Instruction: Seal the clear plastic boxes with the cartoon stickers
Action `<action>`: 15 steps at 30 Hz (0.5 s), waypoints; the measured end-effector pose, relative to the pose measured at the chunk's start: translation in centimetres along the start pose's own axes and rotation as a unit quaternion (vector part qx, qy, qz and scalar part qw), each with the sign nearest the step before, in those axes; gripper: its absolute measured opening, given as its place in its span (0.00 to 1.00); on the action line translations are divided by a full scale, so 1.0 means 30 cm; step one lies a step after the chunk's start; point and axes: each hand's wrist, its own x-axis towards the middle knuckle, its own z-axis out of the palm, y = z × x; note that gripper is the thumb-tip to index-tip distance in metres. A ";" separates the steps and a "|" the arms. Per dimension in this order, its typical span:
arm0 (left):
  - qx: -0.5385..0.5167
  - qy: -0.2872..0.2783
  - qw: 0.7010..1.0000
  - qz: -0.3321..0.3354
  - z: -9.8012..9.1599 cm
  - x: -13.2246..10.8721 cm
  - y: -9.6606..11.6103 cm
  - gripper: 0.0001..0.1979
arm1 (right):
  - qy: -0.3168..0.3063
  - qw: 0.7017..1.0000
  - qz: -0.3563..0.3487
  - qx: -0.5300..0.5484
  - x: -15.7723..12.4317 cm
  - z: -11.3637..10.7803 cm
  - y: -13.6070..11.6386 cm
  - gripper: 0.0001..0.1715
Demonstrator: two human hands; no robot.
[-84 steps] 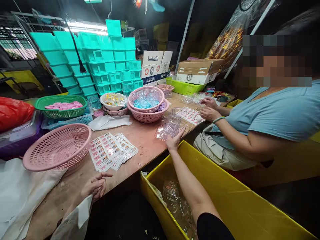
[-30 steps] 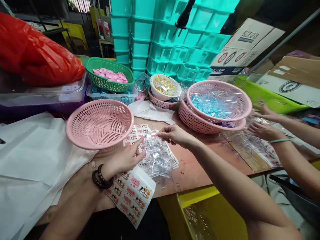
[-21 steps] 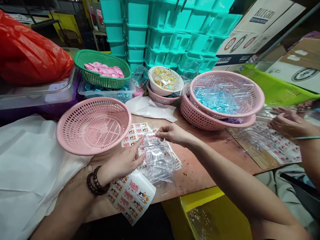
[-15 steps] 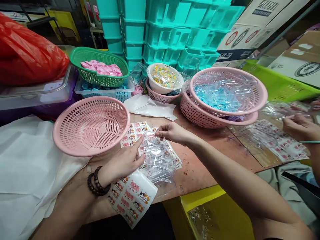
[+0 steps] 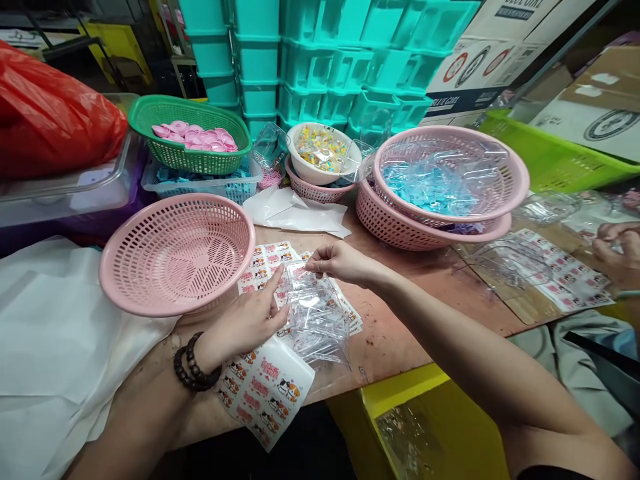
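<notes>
My right hand point(image 5: 334, 261) pinches its thumb and finger together at the upper edge of a pile of clear plastic cases point(image 5: 320, 320). Whatever lies in that pinch is too small to make out. At the pile's left side is my left hand point(image 5: 255, 313), its index finger stretched out and its thumb apart, with fingertips close to or on the uppermost case. Sheets of cat stickers point(image 5: 265, 261) lie beneath the cases. Under my left wrist, another sticker sheet point(image 5: 273, 400) hangs over the table's front edge.
A pink basket point(image 5: 177, 257) stands left, beside white sheeting point(image 5: 55, 333). Stacked pink baskets point(image 5: 395, 220) hold clear and blue pieces. Behind are a green basket point(image 5: 190, 157), a white bowl point(image 5: 325, 170) and teal bins point(image 5: 320, 73). At right, a co-worker's hand point(image 5: 620, 250) is near more cases.
The view has shifted slightly. Both my hands keep nearly the same pose at the plastic cases. The co-worker's hand at the right has moved further toward the frame's edge.
</notes>
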 end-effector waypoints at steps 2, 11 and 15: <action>0.018 -0.005 1.000 -0.007 0.000 0.000 0.002 0.39 | 0.003 1.000 -0.003 -0.004 0.000 0.002 0.001 0.12; 0.124 -0.024 0.992 0.030 0.012 0.020 0.003 0.34 | 0.028 0.997 -0.005 -0.069 -0.004 0.015 -0.010 0.13; 0.179 -0.025 0.983 0.030 0.014 0.026 0.008 0.33 | 0.080 0.980 -0.002 -0.182 -0.028 0.042 -0.040 0.13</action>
